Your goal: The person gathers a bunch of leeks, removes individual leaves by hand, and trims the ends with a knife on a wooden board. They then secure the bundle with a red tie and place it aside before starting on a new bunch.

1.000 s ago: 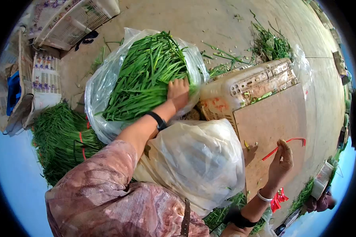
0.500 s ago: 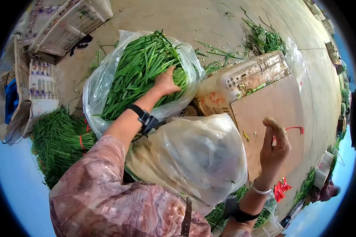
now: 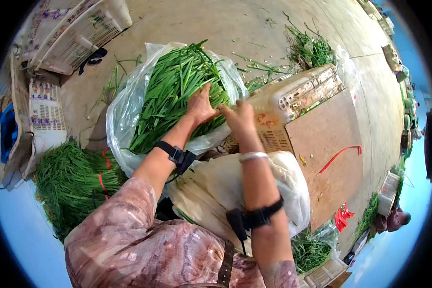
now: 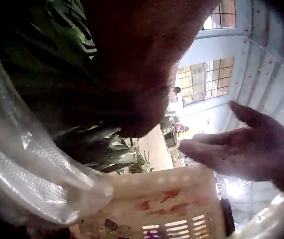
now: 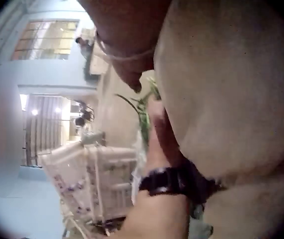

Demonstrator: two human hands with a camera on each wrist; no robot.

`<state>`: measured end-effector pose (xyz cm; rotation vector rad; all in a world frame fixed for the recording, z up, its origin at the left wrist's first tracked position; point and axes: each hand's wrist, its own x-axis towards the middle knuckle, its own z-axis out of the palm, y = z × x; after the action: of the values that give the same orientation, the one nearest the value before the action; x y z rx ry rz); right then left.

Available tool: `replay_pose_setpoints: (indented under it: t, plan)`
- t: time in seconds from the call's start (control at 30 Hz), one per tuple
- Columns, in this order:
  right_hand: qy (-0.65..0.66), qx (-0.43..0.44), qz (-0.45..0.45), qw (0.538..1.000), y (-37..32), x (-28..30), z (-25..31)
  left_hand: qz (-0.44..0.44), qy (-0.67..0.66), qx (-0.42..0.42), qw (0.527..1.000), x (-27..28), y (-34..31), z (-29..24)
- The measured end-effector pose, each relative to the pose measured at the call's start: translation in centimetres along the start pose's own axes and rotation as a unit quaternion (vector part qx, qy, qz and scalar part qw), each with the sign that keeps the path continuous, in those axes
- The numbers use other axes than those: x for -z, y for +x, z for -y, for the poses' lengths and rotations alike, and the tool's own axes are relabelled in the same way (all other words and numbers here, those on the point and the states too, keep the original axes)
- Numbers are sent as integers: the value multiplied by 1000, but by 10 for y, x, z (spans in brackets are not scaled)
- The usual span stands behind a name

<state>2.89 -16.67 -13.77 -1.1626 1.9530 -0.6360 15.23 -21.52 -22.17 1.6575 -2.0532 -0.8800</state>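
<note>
Long flat green leaves, like garlic chives [image 3: 173, 91], fill a clear plastic bag [image 3: 122, 125]. My left hand [image 3: 200, 104] lies spread on the leaves near the bag's right side, thumb out. In the left wrist view its fingertips are hidden among dark leaves. Just to its right, above the bag's edge, my right hand [image 3: 241, 119] reaches in, its fingers close to the left thumb in the head view. The left wrist view shows that right hand [image 4: 246, 149] with fingers extended and nothing in them. A red strip [image 3: 341, 158] lies on the brown board [image 3: 331, 125].
A dirty white crate [image 3: 297, 93] stands right of the bag, beside the board. A whitish plastic-covered bundle [image 3: 216, 182] sits before my body. Tied chives [image 3: 77, 177] lie at left, near white crates [image 3: 48, 105]. Loose greens [image 3: 314, 48] and several red strips [image 3: 342, 218] lie around.
My right hand has swung left from over the board to beside my left hand, leaving the red strip in full view. My left hand has stayed on the leaves since half a second ago.
</note>
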Motion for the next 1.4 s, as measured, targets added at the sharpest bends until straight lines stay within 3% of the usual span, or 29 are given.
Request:
replay_pose_setpoints:
  t: [0.1,0.13,0.23,0.3,0.33,0.4,0.53,0.57,0.6,0.67,0.73,0.8,0.87,0.9,0.93,1.0,1.07,1.13,1.2,1.27,1.33,1.4]
  plan:
    - [140,-60,-100,983,20,-52,-21,-2,32,-13,999,10,-6,-7]
    - [94,-43,-178,979,20,-63,-22,-4,60,-15,998,9,-4,-4]
    - [101,-47,-189,976,25,-73,-27,70,66,16,995,12,-4,3]
    - [109,-77,-83,988,25,-58,-18,150,119,-6,981,28,-4,-5]
    - [108,-79,-85,987,26,-60,-24,200,75,-7,977,42,0,-10]
    - [230,-79,-90,966,28,-73,-35,199,51,-54,977,42,2,-3]
    - [314,-99,-114,937,15,-75,-21,154,5,-17,988,14,-22,-4]
    - [314,-114,-154,930,17,-79,-27,95,-21,-37,995,3,-39,-8]
    - [316,-129,-118,933,24,-81,-48,39,-48,-54,997,-6,-53,-9]
    - [324,-233,-45,916,24,-67,-44,57,-52,-66,995,-2,-63,-18]
    - [309,-232,-59,921,29,-70,-51,43,-96,-143,984,4,-70,-23]
    - [301,-233,-75,922,32,-79,-60,63,-123,-118,983,11,-69,-20]
    - [330,-204,-127,913,35,-86,-71,159,-174,-133,963,27,-58,-10]
    - [439,-157,-165,869,39,-98,-81,169,-225,-119,952,36,-45,-4]
    - [440,-157,-167,868,36,-93,-74,101,-83,-197,972,40,-27,9]
    - [473,-185,-131,851,22,-79,-52,54,-94,-149,983,62,2,-7]
    - [492,-156,-140,845,19,-82,-50,96,-103,-257,956,29,42,23]
    - [512,-105,-143,840,11,-75,-44,275,-208,-197,918,19,55,20]
    - [526,-89,-152,832,10,-72,-45,371,-417,-109,822,6,62,24]
    - [538,-74,-120,831,5,-73,-48,371,-435,-117,812,2,61,28]
    - [564,-80,-132,812,5,-74,-48,427,-478,-45,766,-1,61,28]
    - [571,-99,-107,808,5,-72,-48,403,-480,-37,778,-1,59,25]
